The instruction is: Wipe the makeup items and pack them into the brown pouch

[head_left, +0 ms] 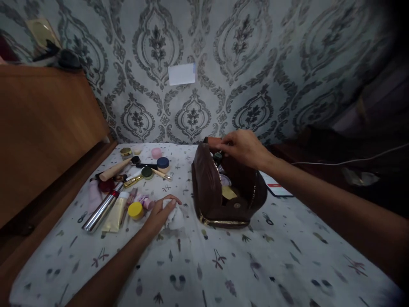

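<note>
A dark brown zippered bag (207,192) stands open on the patterned white cloth (191,264), with small bottles, a yellow item (228,192) and other things inside. My right hand (241,147) reaches over the bag's back opening, its fingers closed near a dark-capped bottle (217,157); what they grip, if anything, is hidden. To the left of the bag, my left hand (163,213) holds a crumpled white tissue (173,216) against the cloth. Beside it lie a yellow-capped jar (136,210), a cream tube (116,213) and a silver tube (101,213).
Several more cosmetics spread at the left, including a blue-lidded jar (162,163) and a pink jar (156,153). A wooden cabinet (44,136) borders the left side. A phone (279,190) lies right of the bag. Patterned wallpaper rises behind.
</note>
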Motion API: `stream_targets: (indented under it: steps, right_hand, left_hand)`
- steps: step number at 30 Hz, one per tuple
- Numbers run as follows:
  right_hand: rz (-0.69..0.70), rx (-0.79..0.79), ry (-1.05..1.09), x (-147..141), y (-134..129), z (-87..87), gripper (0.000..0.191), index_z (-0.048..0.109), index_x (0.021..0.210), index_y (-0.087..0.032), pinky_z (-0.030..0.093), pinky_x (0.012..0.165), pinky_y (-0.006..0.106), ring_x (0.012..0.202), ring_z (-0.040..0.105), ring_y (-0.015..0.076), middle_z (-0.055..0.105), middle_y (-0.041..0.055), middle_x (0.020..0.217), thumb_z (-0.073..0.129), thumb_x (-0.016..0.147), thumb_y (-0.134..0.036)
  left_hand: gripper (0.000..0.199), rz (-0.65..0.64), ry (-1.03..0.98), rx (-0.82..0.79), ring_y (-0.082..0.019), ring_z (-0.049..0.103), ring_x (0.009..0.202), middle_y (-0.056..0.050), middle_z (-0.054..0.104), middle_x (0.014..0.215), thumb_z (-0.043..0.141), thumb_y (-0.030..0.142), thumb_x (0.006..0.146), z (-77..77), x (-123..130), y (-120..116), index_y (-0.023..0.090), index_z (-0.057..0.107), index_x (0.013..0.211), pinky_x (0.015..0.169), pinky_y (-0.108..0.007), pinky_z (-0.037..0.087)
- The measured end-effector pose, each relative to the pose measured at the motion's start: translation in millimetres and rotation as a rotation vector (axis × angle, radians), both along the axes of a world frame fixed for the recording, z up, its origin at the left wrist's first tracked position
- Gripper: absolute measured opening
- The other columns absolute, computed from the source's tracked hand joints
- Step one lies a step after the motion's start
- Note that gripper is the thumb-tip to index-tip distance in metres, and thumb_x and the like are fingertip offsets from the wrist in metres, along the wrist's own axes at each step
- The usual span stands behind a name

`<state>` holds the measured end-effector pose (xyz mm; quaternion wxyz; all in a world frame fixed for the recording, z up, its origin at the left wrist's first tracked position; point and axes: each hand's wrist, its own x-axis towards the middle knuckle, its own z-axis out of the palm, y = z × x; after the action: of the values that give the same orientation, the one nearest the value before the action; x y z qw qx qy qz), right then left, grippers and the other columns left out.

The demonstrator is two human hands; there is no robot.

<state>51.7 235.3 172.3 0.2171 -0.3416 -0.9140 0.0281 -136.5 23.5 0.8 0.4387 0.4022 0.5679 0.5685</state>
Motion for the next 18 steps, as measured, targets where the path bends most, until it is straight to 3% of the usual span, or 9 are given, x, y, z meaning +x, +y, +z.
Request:
stream_targets:
  steps: [2,5,8,11,15,18]
  right_hand:
    - [0.023,-0.036,0.038,-8,-38,-0.4,0.022,0.069,0.072,-0.017,0.033,0.058,0.028,0.058,0.053,0.0152,0.063,0.0022,0.062,0.064,0.087,-0.032]
    - [0.189,-0.059,-0.022,-24,-98,-18.5,0.029,0.066,0.072,-0.017,0.032,0.058,0.029,0.062,0.055,0.0163,0.065,0.0053,0.072,0.062,0.09,-0.039]
    - [0.36,-0.202,-0.184,-41,-136,-42.9,0.021,0.068,0.101,-0.019,0.035,0.062,0.029,0.078,0.062,0.0201,0.067,0.0088,0.098,0.058,0.094,-0.035]
    - [0.383,-0.282,-0.293,-61,-143,-57.7,0.025,0.062,0.116,-0.018,0.041,0.072,0.031,0.095,0.064,0.0241,0.064,0.0118,0.114,0.051,0.097,-0.029]
    - [0.361,-0.258,-0.313,-102,-122,-62.7,0.029,0.06,0.121,-0.015,0.044,0.086,0.034,0.11,0.061,0.0269,0.062,0.0151,0.123,0.051,0.096,-0.027]
    - [0.339,-0.277,-0.247,-150,-102,-65.9,0.03,0.063,0.119,-0.016,0.043,0.091,0.032,0.114,0.06,0.0251,0.064,0.0135,0.123,0.057,0.093,-0.028]
  left_hand:
    - [0.046,0.029,-0.026,0.027,-0.012,0.047,0.053,0.003,0.053,0.059,0.063,0.062,0.081,-0.7,0,0,0.017,0.067,0.089,0.051,-0.022,0.033]
    - [0.043,0.105,-0.077,0.085,-0.014,0.052,0.06,0.001,0.058,0.064,0.062,0.06,0.083,-1.4,1,0,0.017,0.068,0.086,0.059,-0.024,0.041]
    - [0.043,0.193,-0.109,0.135,-0.021,0.061,0.085,-0.004,0.067,0.081,0.061,0.061,0.082,-2.2,2,2,0.019,0.068,0.085,0.079,-0.029,0.048]
    - [0.047,0.245,-0.141,0.151,-0.025,0.061,0.101,-0.007,0.071,0.095,0.062,0.063,0.079,-5.0,2,5,0.019,0.068,0.091,0.092,-0.034,0.046]
    - [0.051,0.239,-0.13,0.127,-0.026,0.062,0.094,-0.007,0.071,0.092,0.059,0.065,0.079,-11.8,3,9,0.017,0.067,0.094,0.09,-0.037,0.047]
    - [0.046,0.204,-0.048,0.115,-0.024,0.06,0.09,-0.004,0.067,0.085,0.061,0.062,0.079,-13.8,5,10,0.017,0.066,0.088,0.088,-0.035,0.045]
